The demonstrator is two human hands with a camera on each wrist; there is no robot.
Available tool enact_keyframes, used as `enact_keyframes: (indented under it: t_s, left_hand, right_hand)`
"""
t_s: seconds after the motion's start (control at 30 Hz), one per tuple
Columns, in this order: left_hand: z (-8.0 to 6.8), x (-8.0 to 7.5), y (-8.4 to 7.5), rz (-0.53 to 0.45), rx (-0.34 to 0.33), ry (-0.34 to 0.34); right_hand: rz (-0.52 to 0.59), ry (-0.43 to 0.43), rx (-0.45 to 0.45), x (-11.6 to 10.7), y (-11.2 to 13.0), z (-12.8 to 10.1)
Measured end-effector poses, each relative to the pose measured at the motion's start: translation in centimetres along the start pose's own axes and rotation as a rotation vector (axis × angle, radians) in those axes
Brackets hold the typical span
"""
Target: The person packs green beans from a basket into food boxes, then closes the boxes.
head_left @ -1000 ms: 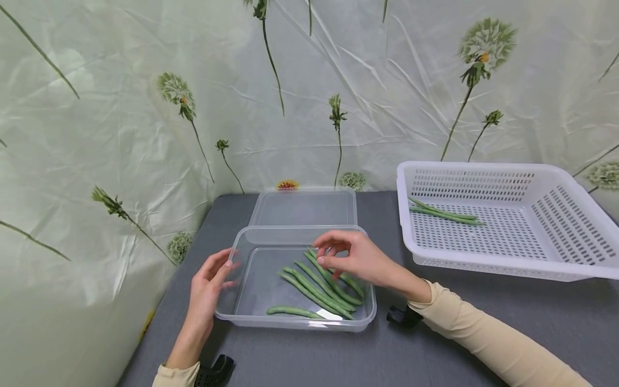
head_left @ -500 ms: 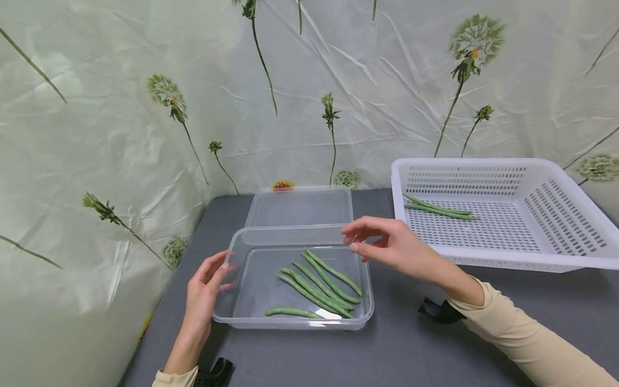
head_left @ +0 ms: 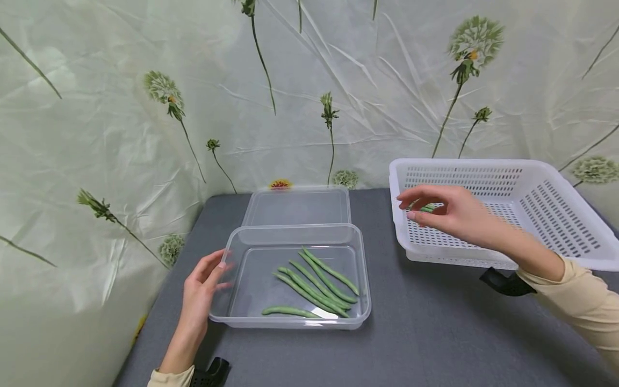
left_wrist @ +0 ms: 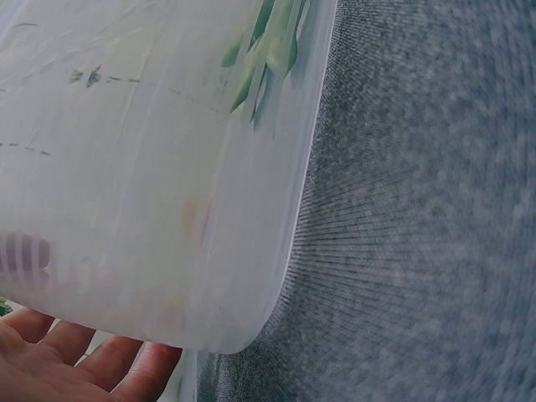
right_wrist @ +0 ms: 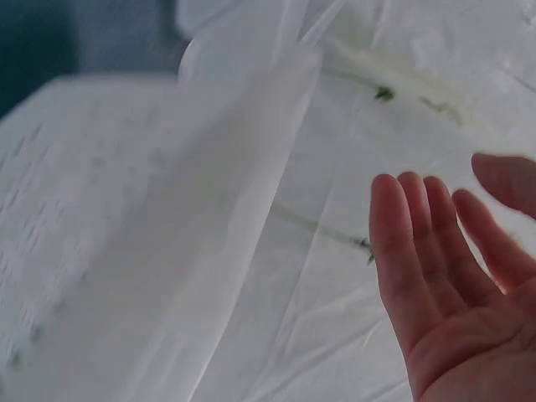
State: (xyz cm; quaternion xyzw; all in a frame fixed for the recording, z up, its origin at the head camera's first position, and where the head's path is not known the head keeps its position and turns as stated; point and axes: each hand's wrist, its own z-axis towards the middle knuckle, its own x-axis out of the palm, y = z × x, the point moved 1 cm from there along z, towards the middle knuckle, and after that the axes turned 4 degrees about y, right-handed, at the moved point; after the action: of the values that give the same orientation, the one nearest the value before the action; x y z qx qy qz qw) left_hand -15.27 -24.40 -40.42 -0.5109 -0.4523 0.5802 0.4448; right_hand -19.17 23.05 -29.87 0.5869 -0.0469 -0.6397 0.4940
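Several green beans (head_left: pixel 321 282) lie in a clear plastic container (head_left: pixel 290 322), most of them bunched toward its right side. At the container's left wall, the left hand (head_left: pixel 200 293) rests with its fingers against the outside of the plastic. In the left wrist view its fingers (left_wrist: pixel 109 364) touch the container's lower edge. The right hand (head_left: pixel 454 215) hovers over the left part of a white perforated basket (head_left: pixel 483 258), thumb apart from the fingers and nothing held. Behind that hand, a few green beans (head_left: pixel 425 207) in the basket are mostly hidden.
A clear plastic lid (head_left: pixel 297 207) lies behind the container on the grey cloth-covered table (head_left: pixel 387 333). Close behind stands a flower-printed curtain (head_left: pixel 285 129). Black straps (head_left: pixel 506 283) sit on the wrists.
From over the container, the right hand has moved right and away to above the basket, carrying nothing. Beans in the container stay put, and the left hand keeps its place at the container's side.
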Motion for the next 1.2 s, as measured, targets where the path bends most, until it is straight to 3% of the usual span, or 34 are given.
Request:
enact_keyframes:
  t_s: [0.2, 0.47, 0.6, 0.73, 1.2]
  left_hand:
    - [0.0, -0.1, 0.0, -0.003, 0.003, 0.001]
    - [0.1, -0.1, 0.0, -0.007, 0.005, 0.000]
    - [0.2, -0.1, 0.1, 0.000, 0.000, 0.007]
    - [0.1, -0.1, 0.2, 0.006, -0.003, -0.003]
    - [0.2, -0.1, 0.2, 0.010, -0.023, 0.000]
  right_hand:
    - [-0.133, 0.154, 0.113, -3.1, -2.2, 0.7]
    - [-0.026, 0.318, 0.192, -5.8, -7.6, 2.4]
    - [0.006, 0.369, 0.241, -5.7, -10.6, 2.6]
    - [0.006, 0.390, 0.235, -5.2, -13.1, 2.9]
    - [-0.066, 0.456, 0.284, -3.4, -17.8, 2.9]
